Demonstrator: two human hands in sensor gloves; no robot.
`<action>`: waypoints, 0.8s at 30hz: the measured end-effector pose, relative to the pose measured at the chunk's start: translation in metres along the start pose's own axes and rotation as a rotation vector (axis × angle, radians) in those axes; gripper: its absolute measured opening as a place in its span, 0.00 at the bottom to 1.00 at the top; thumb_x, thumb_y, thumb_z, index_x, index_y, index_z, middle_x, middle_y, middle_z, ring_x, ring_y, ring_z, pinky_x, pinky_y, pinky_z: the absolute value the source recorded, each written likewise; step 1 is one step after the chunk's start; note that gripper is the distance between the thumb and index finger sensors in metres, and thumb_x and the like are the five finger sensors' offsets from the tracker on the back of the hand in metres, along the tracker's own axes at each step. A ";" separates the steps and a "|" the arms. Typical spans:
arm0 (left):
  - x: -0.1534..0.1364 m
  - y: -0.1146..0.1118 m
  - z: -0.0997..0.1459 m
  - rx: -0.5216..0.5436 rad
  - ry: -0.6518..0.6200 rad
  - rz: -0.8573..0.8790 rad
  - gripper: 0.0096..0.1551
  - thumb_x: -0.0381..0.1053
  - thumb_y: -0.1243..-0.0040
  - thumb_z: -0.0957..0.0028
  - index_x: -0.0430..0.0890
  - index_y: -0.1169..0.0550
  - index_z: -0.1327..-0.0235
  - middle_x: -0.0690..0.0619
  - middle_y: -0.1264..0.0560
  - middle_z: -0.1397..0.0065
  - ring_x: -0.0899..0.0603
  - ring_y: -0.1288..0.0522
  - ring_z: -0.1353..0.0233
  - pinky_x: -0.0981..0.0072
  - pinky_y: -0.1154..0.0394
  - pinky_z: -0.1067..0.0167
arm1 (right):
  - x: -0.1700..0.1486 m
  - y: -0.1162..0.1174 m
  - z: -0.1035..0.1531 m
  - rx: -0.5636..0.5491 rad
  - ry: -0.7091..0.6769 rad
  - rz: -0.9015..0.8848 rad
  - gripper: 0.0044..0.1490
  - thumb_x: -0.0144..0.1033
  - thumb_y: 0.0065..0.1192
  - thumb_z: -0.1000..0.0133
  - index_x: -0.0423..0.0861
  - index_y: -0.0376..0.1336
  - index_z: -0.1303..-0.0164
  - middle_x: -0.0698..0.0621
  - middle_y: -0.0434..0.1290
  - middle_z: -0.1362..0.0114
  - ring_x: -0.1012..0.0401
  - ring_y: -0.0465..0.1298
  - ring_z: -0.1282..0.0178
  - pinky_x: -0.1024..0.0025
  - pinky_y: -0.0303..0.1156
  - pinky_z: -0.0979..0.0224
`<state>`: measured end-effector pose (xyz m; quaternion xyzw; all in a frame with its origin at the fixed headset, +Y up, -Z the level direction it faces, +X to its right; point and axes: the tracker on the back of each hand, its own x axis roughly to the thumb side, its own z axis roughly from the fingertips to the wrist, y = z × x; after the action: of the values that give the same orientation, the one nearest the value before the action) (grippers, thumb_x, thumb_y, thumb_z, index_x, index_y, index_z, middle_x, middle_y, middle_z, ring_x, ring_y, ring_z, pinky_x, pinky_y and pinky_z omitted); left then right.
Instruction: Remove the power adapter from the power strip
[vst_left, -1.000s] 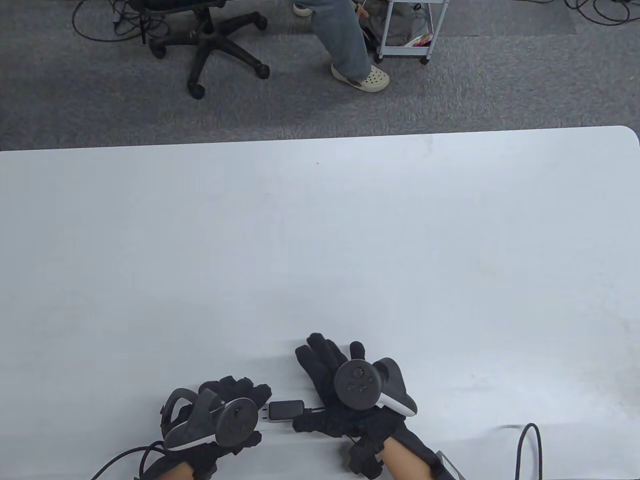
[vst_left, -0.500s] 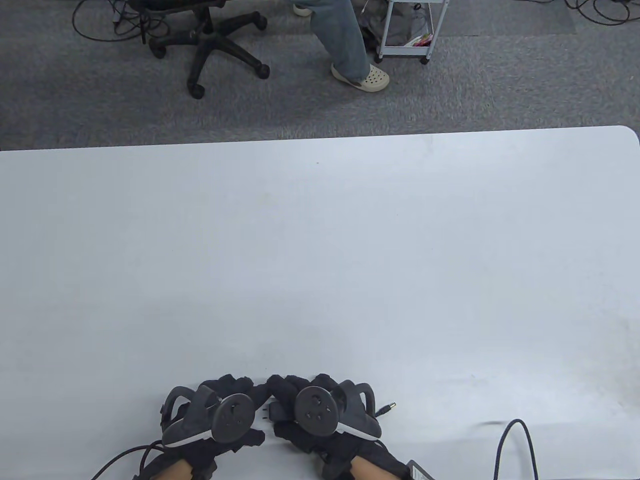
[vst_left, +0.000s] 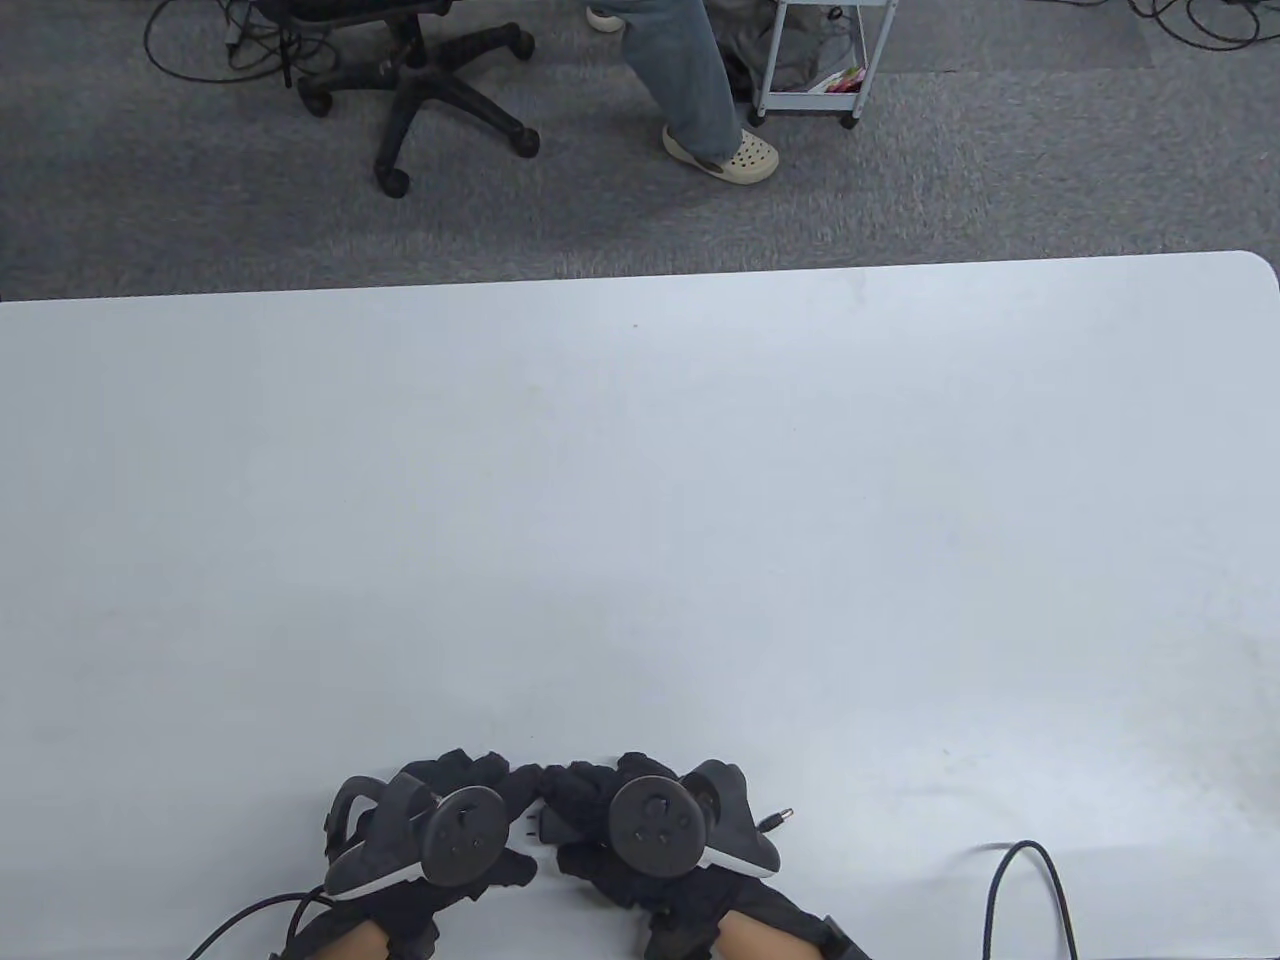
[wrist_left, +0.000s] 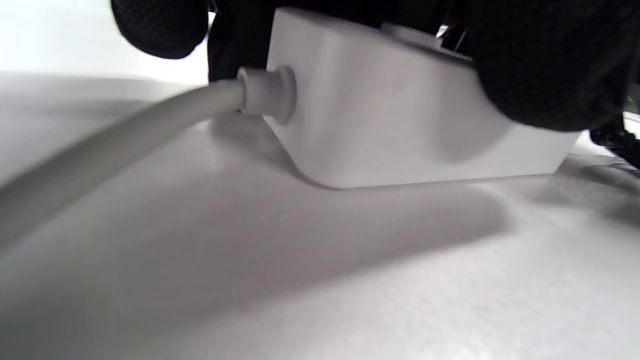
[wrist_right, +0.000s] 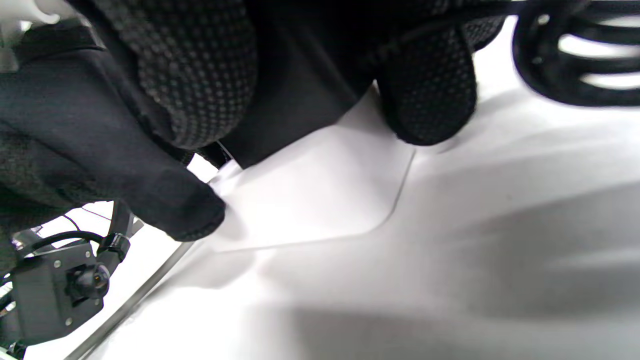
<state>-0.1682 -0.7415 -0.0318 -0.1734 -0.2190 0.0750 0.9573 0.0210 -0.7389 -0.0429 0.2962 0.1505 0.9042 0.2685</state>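
The white power strip (wrist_left: 400, 125) lies on the table with its white cord (wrist_left: 125, 130) leading off to the left. My left hand (vst_left: 470, 790) presses down on top of the strip and hides it in the table view. The black power adapter (vst_left: 548, 822) sits between my hands, with its metal prongs (vst_left: 530, 826) showing toward the left hand. My right hand (vst_left: 590, 800) grips the adapter; the right wrist view shows its fingers (wrist_right: 425, 100) around the black body (wrist_right: 295, 85) against the strip (wrist_right: 320, 200).
The adapter's barrel plug (vst_left: 776, 821) lies just right of my right hand. A black cable loop (vst_left: 1030, 890) lies at the bottom right. The white table (vst_left: 640, 500) stretches away beyond my hands. An office chair, a person's leg and a cart stand on the floor behind.
My right hand lay flat beyond the adapter; it has moved left and closer to me and closed around the adapter. The left hand has stayed on the strip.
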 end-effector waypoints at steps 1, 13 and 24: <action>0.000 0.000 0.000 0.002 -0.002 -0.009 0.48 0.68 0.30 0.69 0.53 0.26 0.30 0.47 0.24 0.28 0.35 0.24 0.37 0.39 0.34 0.35 | 0.000 0.000 0.000 -0.001 -0.002 -0.008 0.40 0.48 0.71 0.57 0.49 0.61 0.36 0.42 0.71 0.35 0.48 0.78 0.50 0.46 0.64 0.27; -0.003 0.000 -0.002 -0.038 -0.004 0.010 0.49 0.67 0.29 0.69 0.54 0.27 0.30 0.48 0.26 0.28 0.36 0.26 0.36 0.42 0.32 0.35 | -0.002 -0.003 -0.003 -0.034 -0.040 -0.059 0.39 0.48 0.73 0.59 0.46 0.64 0.39 0.41 0.73 0.38 0.47 0.80 0.55 0.51 0.68 0.29; -0.002 0.000 -0.004 -0.047 -0.013 0.004 0.49 0.68 0.29 0.70 0.54 0.27 0.30 0.49 0.26 0.28 0.36 0.25 0.37 0.41 0.33 0.35 | 0.001 -0.062 0.024 -0.351 -0.111 -0.279 0.39 0.48 0.73 0.61 0.44 0.66 0.42 0.40 0.75 0.42 0.48 0.81 0.58 0.52 0.70 0.31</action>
<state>-0.1680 -0.7434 -0.0358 -0.1958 -0.2267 0.0729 0.9513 0.0596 -0.6857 -0.0510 0.2705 0.0155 0.8530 0.4460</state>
